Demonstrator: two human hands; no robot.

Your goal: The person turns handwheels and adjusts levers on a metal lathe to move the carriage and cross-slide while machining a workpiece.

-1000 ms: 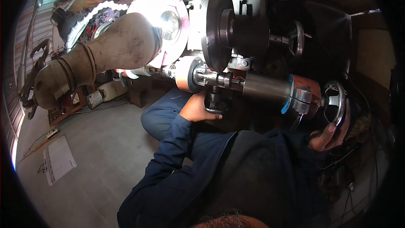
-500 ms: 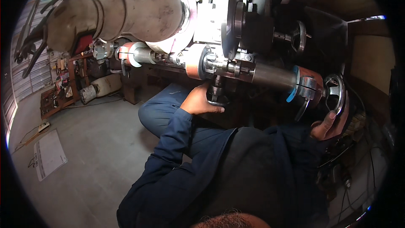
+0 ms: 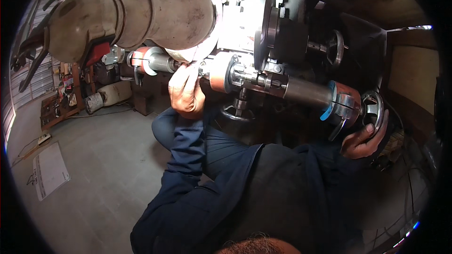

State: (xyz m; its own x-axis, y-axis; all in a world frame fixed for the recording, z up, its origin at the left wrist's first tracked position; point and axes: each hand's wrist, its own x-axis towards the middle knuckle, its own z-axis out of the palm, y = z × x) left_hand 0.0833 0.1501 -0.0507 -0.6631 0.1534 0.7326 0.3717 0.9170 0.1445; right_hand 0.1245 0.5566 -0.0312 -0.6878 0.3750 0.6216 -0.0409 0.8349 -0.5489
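My left hand (image 3: pixel 186 93) is raised to the machine's long metal spindle, its fingers drawn together at the narrow part between the left steel sleeve (image 3: pixel 163 63) and the middle orange collar (image 3: pixel 220 76). What lies between those fingertips is hidden. At the spindle's right end, my right hand (image 3: pixel 363 142) holds the rim of a chrome handwheel (image 3: pixel 373 108), thumb on the near side. Beside that wheel sits an orange clamp (image 3: pixel 347 95) with a lever and a blue edge. A lower handwheel (image 3: pixel 238 114) hangs below the middle collar, untouched.
A large dusty cylindrical housing (image 3: pixel 181 16) and a grey disc (image 3: pixel 264 26) stand above the spindle. Another handwheel (image 3: pixel 336 49) is at the back right. On the left are a cluttered shelf (image 3: pixel 61 103), a pale container (image 3: pixel 115 95) and a white board (image 3: pixel 51 171) on the floor.
My left hand has let go of the lower handwheel and moved up and left to the spindle. My right hand stays at the right handwheel. The view has shifted slightly.
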